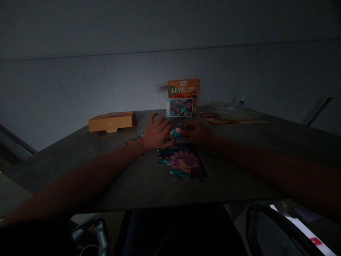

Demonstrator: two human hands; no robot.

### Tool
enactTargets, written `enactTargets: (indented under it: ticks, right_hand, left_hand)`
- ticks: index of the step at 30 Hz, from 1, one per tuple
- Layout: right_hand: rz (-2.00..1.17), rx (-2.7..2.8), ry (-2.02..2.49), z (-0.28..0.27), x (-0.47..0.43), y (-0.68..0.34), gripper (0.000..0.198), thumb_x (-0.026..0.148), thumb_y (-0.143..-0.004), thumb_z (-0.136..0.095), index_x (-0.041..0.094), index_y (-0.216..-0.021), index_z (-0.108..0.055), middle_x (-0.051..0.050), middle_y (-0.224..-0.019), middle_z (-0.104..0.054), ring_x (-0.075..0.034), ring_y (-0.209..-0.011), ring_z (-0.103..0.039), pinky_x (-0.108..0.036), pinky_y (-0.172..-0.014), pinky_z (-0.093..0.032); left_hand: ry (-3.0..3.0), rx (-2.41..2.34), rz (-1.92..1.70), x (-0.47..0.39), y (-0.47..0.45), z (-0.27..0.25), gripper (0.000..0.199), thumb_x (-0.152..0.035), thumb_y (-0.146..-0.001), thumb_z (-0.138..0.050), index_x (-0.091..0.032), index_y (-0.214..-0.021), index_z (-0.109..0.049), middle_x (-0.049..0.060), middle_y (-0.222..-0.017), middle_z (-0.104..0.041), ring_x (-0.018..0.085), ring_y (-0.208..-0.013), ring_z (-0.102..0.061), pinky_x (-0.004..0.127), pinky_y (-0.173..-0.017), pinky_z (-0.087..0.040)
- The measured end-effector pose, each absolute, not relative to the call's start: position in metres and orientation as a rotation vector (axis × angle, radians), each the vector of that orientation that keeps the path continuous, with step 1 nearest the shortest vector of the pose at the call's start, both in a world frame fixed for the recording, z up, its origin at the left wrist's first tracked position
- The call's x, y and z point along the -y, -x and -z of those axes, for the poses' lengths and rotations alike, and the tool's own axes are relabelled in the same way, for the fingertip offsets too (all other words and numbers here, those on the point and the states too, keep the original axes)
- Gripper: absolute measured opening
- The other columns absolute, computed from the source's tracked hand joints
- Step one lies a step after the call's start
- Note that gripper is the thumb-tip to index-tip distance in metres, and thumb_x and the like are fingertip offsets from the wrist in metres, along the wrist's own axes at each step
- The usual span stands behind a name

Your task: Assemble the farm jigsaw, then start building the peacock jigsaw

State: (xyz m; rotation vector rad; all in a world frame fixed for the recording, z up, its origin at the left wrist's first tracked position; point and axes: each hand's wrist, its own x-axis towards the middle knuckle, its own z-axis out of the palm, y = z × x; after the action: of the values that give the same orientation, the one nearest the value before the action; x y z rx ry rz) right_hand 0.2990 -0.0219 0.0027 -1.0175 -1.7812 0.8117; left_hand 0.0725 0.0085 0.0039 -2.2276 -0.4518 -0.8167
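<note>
My left hand [158, 133] is over the grey table, thumb and forefinger around a small group of colourful puzzle pieces [174, 132] and one finger raised. From the other side, my right hand [198, 132] pinches the same group with its fingertips, which are partly hidden in the dim light. Nearer to me lies a joined puzzle section [183, 163] showing a purple peacock, its left edge uneven. More loose puzzle pieces [130, 141] show beyond my left wrist, partly covered by it.
Behind my hands, an orange "LEVEL UP!" box [183, 85] stands against the wall, with a picture card [179, 108] leaning on it. An open orange box [113, 122] sits at left. A clear plastic bag [231, 109] and a printed sheet [234, 119] lie at right.
</note>
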Motion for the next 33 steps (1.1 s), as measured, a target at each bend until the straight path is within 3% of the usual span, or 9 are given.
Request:
enactTargets:
  ticks: [6,12,17,24,33]
  right_hand:
    - [-0.682,1.819,1.087,-0.003,0.02,-0.301,0.04,0.054,-0.07,-0.07,0.015,-0.065,-0.064,0.0,-0.059,-0.059,-0.013,-0.058,-0.05,-0.027,-0.057,-0.037]
    - [-0.587,1.771,1.124,-0.007,0.017,-0.304,0.029,0.044,-0.072,-0.07,0.015,-0.071,-0.074,-0.005,-0.07,-0.07,-0.017,-0.065,-0.057,-0.028,-0.061,-0.042]
    - [-0.68,1.693,1.087,-0.009,0.019,-0.304,0.029,0.044,-0.072,-0.071,0.015,-0.073,-0.075,-0.005,-0.069,-0.07,-0.016,-0.062,-0.057,-0.028,-0.058,-0.044]
    - [-0.799,1.679,1.035,-0.006,0.021,-0.299,0.032,0.048,-0.072,-0.077,0.016,-0.076,-0.071,-0.003,-0.067,-0.068,-0.013,-0.057,-0.058,-0.025,-0.053,-0.047]
    - [-0.828,1.598,1.082,-0.01,0.029,-0.294,0.027,0.036,-0.078,-0.079,0.016,-0.077,-0.061,-0.002,-0.068,-0.067,-0.012,-0.051,-0.059,-0.024,-0.048,-0.051]
  left_hand:
    - [2.199,0.429,0.782,-0.008,-0.073,-0.004,0.044,-0.052,-0.092,-0.053,-0.016,-0.116,-0.064,0.011,-0.102,-0.07,0.03,-0.099,-0.06,0.062,-0.106,-0.03]
    - [2.212,0.46,0.786,-0.008,-0.075,-0.005,0.037,-0.047,-0.094,-0.052,-0.017,-0.111,-0.064,0.009,-0.1,-0.07,0.028,-0.099,-0.059,0.062,-0.108,-0.03]
    - [2.218,0.492,0.784,-0.011,-0.073,-0.004,0.039,-0.052,-0.094,-0.051,-0.018,-0.109,-0.063,0.007,-0.102,-0.07,0.027,-0.099,-0.059,0.062,-0.109,-0.028]
    - [2.212,0.461,0.816,-0.01,-0.072,-0.004,0.042,-0.055,-0.093,-0.053,-0.017,-0.11,-0.062,0.008,-0.1,-0.07,0.028,-0.097,-0.059,0.063,-0.109,-0.027]
    - [2.246,0.49,0.867,-0.011,-0.071,-0.003,0.047,-0.06,-0.09,-0.054,-0.016,-0.105,-0.063,0.01,-0.096,-0.07,0.029,-0.095,-0.06,0.064,-0.107,-0.028]
